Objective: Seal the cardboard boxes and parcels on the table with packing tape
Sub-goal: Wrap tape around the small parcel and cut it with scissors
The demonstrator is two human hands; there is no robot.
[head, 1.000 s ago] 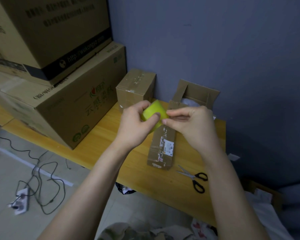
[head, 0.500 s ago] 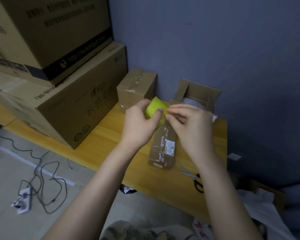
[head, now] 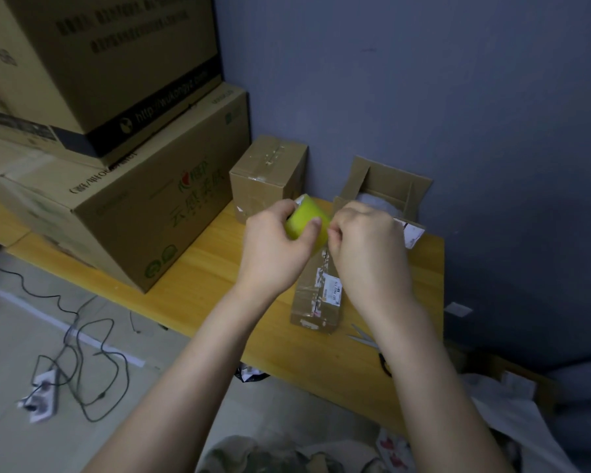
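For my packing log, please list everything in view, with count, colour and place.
table: 1, yellow, centre
big boxes: 2, brown, stacked, table's left
small box: 1, brown, taped, table's back
long box: 1, brown, on table, far end open
tape roll: 1, yellow-green, held above long box
scissors: 1, black handles, right of long box
power strip: 1, white, floor
left hand: 1, grips tape roll
right hand: 1, pinches at roll's edge

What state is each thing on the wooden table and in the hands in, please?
Yellow-green roll of packing tape: gripped by the left hand.
Right hand: fingertips pinching at the roll's edge.
Long flat cardboard box: far-end flaps open.
Small brown cardboard box: taped shut.
Black-handled metal scissors: partly hidden behind the right forearm.
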